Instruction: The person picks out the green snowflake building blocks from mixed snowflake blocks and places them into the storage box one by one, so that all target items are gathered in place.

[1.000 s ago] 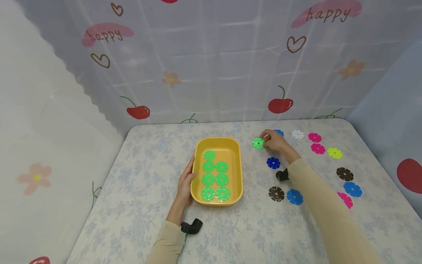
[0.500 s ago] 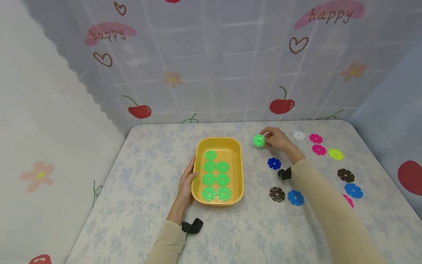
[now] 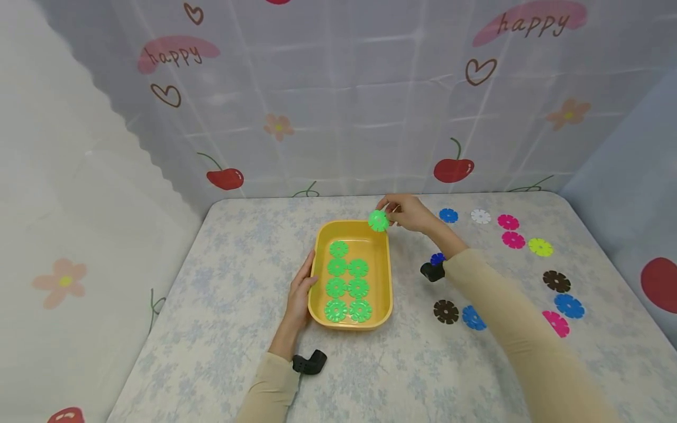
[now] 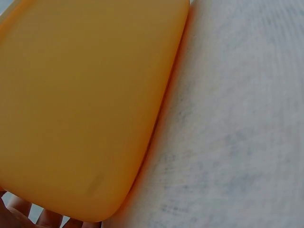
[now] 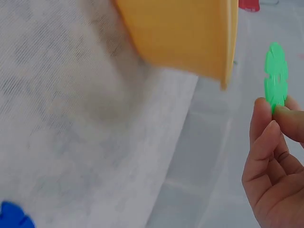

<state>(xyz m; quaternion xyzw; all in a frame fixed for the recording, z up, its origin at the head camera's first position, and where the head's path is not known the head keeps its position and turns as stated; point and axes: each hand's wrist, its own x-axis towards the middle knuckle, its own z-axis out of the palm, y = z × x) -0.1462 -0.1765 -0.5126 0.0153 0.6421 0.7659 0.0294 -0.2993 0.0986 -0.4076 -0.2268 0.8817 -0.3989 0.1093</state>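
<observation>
A yellow plastic tray (image 3: 382, 317) holds several green notched discs (image 3: 358, 288) in two columns. My left hand (image 3: 297, 296) grips the tray's left side, thumb over the rim and fingers along the outer wall. In the left wrist view the tray's wall (image 4: 85, 104) hides most of that hand, and only some fingers (image 4: 47, 218) show at the bottom. Above the tray's far right corner, my right hand (image 3: 409, 212) pinches another green disc (image 3: 378, 221) between thumb and fingers. The right wrist view shows this disc (image 5: 275, 76) edge-on, apart from the tray.
Loose discs lie on the right side of the table: blue (image 3: 448, 215), white (image 3: 480, 216), pink (image 3: 513, 239), yellow (image 3: 540, 247), brown (image 3: 557, 281) and others. The right forearm partly covers a dark blue disc (image 3: 437, 258). A printed curtain (image 3: 338, 117) stands behind the table.
My right hand has lifted the green disc and carried it left to the tray's far right corner. The light blue disc behind that hand is uncovered. My left hand and the tray have stayed put.
</observation>
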